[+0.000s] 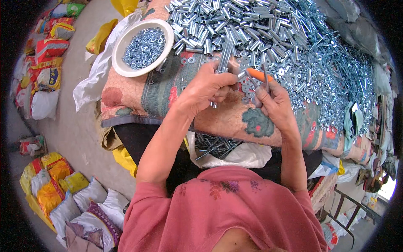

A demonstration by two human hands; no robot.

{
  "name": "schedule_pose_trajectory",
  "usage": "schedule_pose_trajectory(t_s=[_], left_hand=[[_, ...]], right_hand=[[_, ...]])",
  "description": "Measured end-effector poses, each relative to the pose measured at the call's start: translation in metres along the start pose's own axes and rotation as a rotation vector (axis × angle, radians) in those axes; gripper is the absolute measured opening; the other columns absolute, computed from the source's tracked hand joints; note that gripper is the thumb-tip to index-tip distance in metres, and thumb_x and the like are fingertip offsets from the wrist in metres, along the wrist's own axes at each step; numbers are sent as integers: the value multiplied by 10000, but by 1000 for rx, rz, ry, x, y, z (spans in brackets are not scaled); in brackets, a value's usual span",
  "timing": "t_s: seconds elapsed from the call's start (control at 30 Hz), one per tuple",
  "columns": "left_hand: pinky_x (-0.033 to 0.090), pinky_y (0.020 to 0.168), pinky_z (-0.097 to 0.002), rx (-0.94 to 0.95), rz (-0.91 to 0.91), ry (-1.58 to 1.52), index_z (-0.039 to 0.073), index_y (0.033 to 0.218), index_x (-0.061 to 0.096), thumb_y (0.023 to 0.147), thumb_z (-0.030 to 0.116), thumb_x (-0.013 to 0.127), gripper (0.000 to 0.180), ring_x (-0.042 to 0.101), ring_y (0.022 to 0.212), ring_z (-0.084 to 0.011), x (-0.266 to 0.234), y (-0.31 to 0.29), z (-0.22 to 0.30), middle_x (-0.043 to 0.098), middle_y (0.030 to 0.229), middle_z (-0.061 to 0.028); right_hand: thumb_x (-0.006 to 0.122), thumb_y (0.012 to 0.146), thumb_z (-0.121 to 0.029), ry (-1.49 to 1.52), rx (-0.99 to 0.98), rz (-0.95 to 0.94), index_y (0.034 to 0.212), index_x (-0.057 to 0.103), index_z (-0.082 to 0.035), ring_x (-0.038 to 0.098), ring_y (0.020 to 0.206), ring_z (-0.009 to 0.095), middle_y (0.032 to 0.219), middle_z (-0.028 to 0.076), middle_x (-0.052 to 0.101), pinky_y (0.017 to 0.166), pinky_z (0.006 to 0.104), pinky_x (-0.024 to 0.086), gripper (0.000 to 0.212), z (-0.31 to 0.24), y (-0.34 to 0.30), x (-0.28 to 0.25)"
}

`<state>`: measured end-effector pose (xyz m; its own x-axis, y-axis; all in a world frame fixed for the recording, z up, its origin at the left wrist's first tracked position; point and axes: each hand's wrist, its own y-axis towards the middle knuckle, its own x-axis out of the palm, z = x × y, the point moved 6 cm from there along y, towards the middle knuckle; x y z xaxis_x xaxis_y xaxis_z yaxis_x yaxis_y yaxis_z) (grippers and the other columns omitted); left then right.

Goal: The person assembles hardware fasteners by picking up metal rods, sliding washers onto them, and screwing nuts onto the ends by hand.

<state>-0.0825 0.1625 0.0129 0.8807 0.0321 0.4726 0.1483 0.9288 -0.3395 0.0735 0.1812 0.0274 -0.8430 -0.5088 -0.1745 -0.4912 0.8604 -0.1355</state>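
Head view: my left hand (212,86) is closed round a bundle of shiny metal tubes (225,56). Just right of it, my right hand (275,101) grips an orange-handled tool (259,75). Loose tubes (243,27) lie beyond both; left of my left hand, a white bowl (116,52) holds metal rings (145,48). I seem to be working a piece with the tool, which calls for steady aim.

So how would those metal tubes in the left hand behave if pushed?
The metal tubes would probably roll, being round and narrow. They're likely stiff, since they stick up straight from the left hand. Their smooth shine suggests they could slide off one another.
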Motion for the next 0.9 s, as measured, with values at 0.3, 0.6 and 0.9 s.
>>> schedule_pose_trajectory(t_s=[0.3,0.6,0.9], left_hand=[[218,348,-177,-74,-27,15,43,849,542,758,78,625,129,345,387,-17,-3,-2,-5,505,632,15],[233,344,-182,36,68,-16,20,867,556,736,35,658,167,356,380,-27,-10,-1,-3,477,579,30],[242,348,-180,169,36,-34,3,900,560,718,22,666,212,356,392,-30,-3,-9,1,495,584,23]], right_hand=[[496,890,-134,-110,-72,-96,1237,484,-62,354,516,6,644,-66,430,448,147,260,354,-5,-1,-6],[519,841,-110,-118,72,-101,1193,536,-101,411,575,40,653,-51,476,526,201,370,353,-11,-11,-15],[523,857,-133,-75,115,-149,1181,542,-97,426,551,36,625,-46,467,483,189,358,327,-2,-14,-3]])
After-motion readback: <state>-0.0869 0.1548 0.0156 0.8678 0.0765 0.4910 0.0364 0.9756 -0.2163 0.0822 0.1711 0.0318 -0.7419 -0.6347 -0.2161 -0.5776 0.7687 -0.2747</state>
